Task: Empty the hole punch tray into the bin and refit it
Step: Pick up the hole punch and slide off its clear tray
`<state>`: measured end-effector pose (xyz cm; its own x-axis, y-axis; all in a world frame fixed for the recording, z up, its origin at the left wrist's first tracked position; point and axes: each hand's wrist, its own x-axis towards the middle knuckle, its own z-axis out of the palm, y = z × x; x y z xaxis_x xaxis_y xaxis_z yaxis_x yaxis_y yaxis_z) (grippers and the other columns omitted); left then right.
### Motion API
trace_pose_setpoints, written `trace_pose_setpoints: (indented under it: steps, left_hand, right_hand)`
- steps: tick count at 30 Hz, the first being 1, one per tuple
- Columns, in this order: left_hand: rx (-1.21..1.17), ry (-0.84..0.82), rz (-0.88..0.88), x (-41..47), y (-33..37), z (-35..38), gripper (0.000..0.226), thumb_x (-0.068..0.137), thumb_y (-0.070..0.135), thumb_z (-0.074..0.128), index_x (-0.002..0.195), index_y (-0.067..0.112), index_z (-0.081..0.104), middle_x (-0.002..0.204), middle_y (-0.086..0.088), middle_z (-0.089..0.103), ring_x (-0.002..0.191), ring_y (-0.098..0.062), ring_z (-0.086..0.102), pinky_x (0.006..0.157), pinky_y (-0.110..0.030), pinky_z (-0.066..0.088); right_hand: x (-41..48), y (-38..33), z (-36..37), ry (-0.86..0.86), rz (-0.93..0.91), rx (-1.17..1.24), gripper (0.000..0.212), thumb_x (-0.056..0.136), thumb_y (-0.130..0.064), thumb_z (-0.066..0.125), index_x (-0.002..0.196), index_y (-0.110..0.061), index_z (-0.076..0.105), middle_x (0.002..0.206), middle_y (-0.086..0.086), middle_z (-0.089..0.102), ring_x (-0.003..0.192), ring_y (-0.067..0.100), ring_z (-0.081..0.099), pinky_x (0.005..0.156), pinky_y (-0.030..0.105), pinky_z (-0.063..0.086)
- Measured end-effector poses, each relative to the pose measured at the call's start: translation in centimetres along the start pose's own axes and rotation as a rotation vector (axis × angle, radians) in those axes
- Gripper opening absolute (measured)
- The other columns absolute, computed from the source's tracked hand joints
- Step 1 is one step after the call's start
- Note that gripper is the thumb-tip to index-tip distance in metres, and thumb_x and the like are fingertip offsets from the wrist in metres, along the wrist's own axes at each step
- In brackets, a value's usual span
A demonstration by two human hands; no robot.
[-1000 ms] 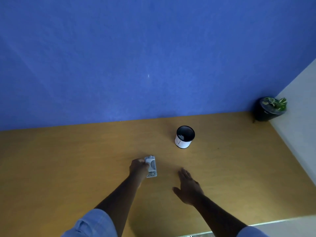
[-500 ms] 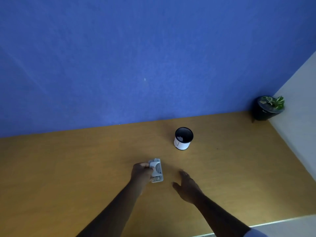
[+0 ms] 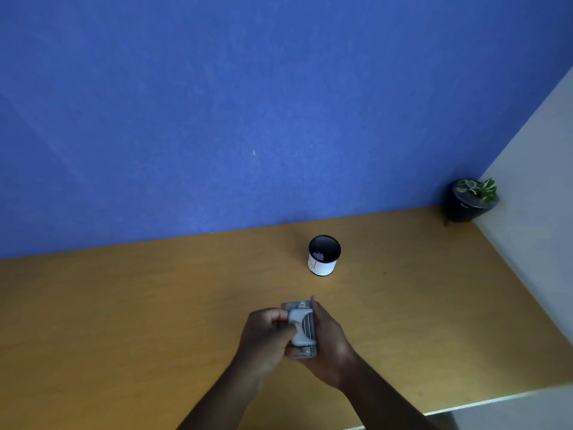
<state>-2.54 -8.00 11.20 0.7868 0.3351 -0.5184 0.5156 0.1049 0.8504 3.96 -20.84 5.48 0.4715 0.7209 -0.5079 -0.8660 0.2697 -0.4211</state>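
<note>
Now both hands grip hole punch [image 3: 302,328] | right hand [image 3: 330,346] newly joined left hand [image 3: 266,335]

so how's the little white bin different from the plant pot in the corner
The bin has white sides and a dark inside; the plant pot is black all over. The bin holds pale scraps at its bottom, the plant pot green and white leaves. The bin stands mid-desk, straight beyond the hole punch; the plant pot sits in the far right corner, against the walls. Both are small, round, open-topped and upright.
</note>
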Motion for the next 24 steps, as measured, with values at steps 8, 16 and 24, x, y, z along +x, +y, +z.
trace_pose_setpoints:
  steps: [8,16,24]
  left_hand:
    - [0.022,0.028,0.013,-1.8,-0.3,0.4,0.005,0.094,0.013,0.079,0.092,0.012,0.083,0.085,-0.013,0.084,0.078,-0.026,0.084,0.064,-0.042,0.07]
    - [0.107,0.033,0.049,-2.8,-0.8,1.0,0.009,0.097,0.012,0.075,0.091,0.011,0.082,0.091,-0.03,0.078,0.056,-0.016,0.075,0.051,-0.027,0.061]
    - [0.13,0.075,0.067,-3.5,-0.4,0.9,0.012,0.096,0.013,0.077,0.087,0.019,0.083,0.069,-0.004,0.078,0.056,-0.015,0.077,0.051,-0.027,0.061]
  right_hand:
    - [-1.3,1.0,0.2,-0.006,0.015,0.025,0.059,0.105,-0.059,0.044,0.111,-0.008,0.072,0.094,0.018,0.068,0.067,0.024,0.058,0.049,0.029,0.04]
    - [-2.7,1.4,0.7,0.035,0.088,0.057,0.059,0.104,-0.061,0.042,0.111,-0.008,0.067,0.097,0.017,0.064,0.077,0.027,0.053,0.063,0.036,0.034]
    - [-2.7,1.6,1.1,0.052,0.098,0.079,0.067,0.105,-0.063,0.036,0.113,-0.006,0.071,0.099,0.018,0.069,0.077,0.026,0.06,0.063,0.036,0.042]
